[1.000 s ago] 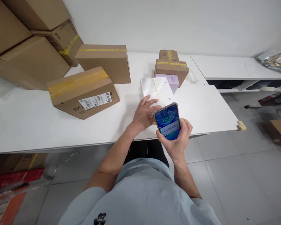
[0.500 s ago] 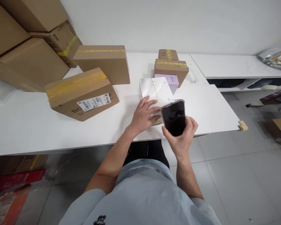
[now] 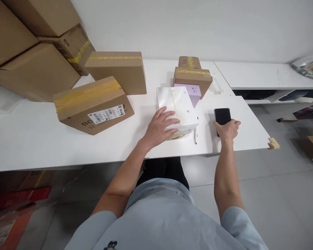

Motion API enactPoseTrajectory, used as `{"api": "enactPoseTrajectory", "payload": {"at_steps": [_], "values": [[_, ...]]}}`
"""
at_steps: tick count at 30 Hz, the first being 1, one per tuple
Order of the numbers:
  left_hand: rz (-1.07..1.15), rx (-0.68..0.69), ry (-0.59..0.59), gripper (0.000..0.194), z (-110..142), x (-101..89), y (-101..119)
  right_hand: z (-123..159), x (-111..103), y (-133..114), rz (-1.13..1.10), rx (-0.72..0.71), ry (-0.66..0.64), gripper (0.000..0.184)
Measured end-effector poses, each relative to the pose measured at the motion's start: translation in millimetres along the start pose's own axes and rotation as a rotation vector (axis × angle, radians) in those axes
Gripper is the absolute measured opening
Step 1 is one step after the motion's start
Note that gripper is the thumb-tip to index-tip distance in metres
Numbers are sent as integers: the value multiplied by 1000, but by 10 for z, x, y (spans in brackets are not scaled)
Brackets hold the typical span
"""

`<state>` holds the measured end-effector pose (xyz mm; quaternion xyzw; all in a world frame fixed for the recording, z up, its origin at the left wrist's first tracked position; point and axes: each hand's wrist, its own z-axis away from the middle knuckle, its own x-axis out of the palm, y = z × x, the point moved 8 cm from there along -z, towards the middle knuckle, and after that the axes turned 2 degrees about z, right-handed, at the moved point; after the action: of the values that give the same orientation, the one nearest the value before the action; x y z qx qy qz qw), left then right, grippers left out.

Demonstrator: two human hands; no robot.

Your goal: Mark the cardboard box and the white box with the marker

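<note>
My left hand (image 3: pixel 160 126) lies with spread fingers on the near end of a white box (image 3: pixel 177 104) on the white table (image 3: pixel 36 139). My right hand (image 3: pixel 228 129) grips the near end of a black phone (image 3: pixel 222 115) with a dark screen, which lies flat on the table to the right of the box. A thin pen (image 3: pixel 195 135) lies on the table between the white box and the phone. Behind the white box stands a lilac box (image 3: pixel 194 92).
A taped cardboard box with a barcode label (image 3: pixel 92 106) sits left of the white box, with another (image 3: pixel 118 71) behind it and large cartons (image 3: pixel 33 45) stacked at far left. Two small cardboard boxes (image 3: pixel 192 74) stand at the back. A side shelf (image 3: pixel 266 74) runs to the right.
My right hand carried the phone from in front of my chest to the right and set it on the table; its screen went from lit to dark. My left hand stayed on the white box.
</note>
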<state>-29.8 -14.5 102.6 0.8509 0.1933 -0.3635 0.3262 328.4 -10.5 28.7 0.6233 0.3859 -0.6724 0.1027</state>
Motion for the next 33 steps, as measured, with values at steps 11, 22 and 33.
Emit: {"api": "enactPoseTrajectory", "payload": {"at_steps": [11,22,33], "values": [[11,60,40,26,24,-42,14,-333,245,284,113,175,-139,78],[-59,68,198,44,143,-101,120,1367,-46,-759,-844,-496,-305,63],[-166,46,289,43,530,-442,522,1719,-50,-1065,-798,-640,-283,85]]}}
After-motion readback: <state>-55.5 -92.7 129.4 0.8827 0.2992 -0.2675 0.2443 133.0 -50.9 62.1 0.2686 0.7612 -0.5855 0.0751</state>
